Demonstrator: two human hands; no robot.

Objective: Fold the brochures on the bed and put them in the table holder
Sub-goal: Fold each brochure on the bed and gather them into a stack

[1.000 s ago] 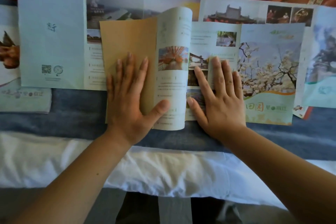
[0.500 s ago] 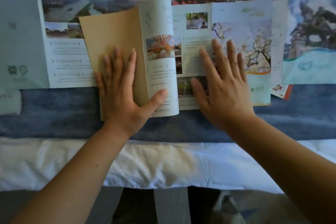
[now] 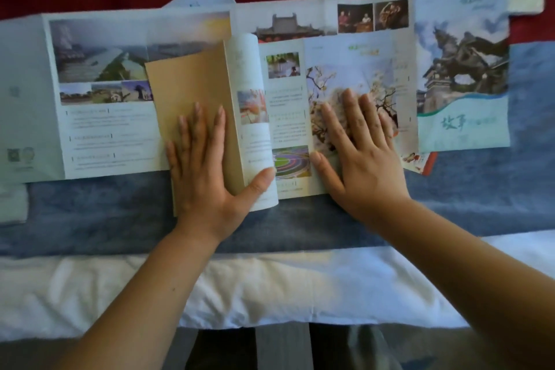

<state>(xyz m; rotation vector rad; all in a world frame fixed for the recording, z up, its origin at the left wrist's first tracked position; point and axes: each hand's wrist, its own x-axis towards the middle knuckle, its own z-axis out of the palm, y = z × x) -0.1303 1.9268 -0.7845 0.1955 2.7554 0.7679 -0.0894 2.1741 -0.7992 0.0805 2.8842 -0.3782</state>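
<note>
We are pressing our left hand (image 3: 204,171) flat, fingers spread, on the brochure's (image 3: 288,117) tan folded panel on the bed (image 3: 90,219). Our right hand (image 3: 360,156) is lying open-palmed on its blossom panel, gripping nothing.

dim, bluish light; soft motion blur, edges warped.

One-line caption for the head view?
Left hand presses tan folded brochure panel; right hand flattens its blossom-printed panel.

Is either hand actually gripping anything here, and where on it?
Neither grips. The left hand presses flat on the brochure's tan folded panel, thumb on its curled white page. The right hand lies flat on the blossom panel.
</note>
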